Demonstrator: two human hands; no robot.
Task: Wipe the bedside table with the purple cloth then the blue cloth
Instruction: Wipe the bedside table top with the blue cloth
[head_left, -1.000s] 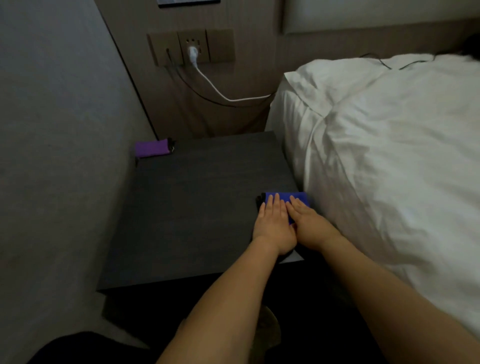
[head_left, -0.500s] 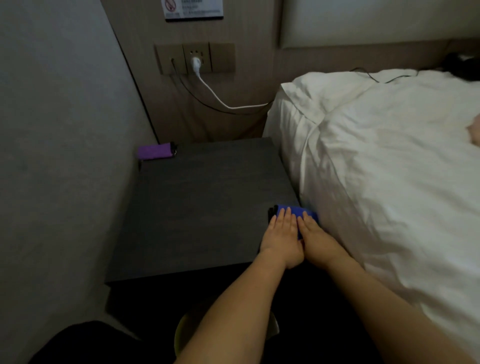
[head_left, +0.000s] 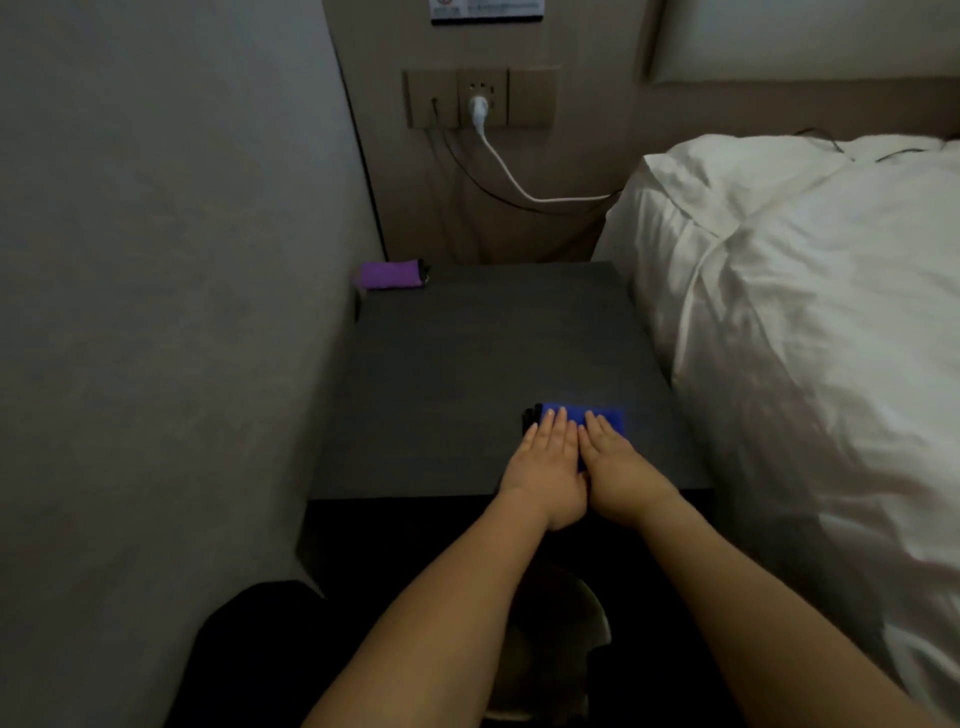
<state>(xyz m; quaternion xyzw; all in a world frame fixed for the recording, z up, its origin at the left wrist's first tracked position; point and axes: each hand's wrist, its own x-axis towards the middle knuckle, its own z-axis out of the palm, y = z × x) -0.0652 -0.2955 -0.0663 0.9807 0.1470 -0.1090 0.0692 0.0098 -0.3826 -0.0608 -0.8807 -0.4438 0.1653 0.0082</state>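
Dark bedside table (head_left: 467, 364), blue cloth (head_left: 597, 415) under flat hands, white bed (head_left: 805, 312) beside

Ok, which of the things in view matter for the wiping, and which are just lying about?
Job:
blue cloth, under the flat left hand and right hand
purple cloth, far left corner
table

Lying about:
bed
white cable
socket
wall notice

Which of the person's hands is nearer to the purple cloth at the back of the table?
The left. The left hand lies flat on the blue cloth, on the side toward the purple cloth. The right hand presses beside it, nearer the bed.
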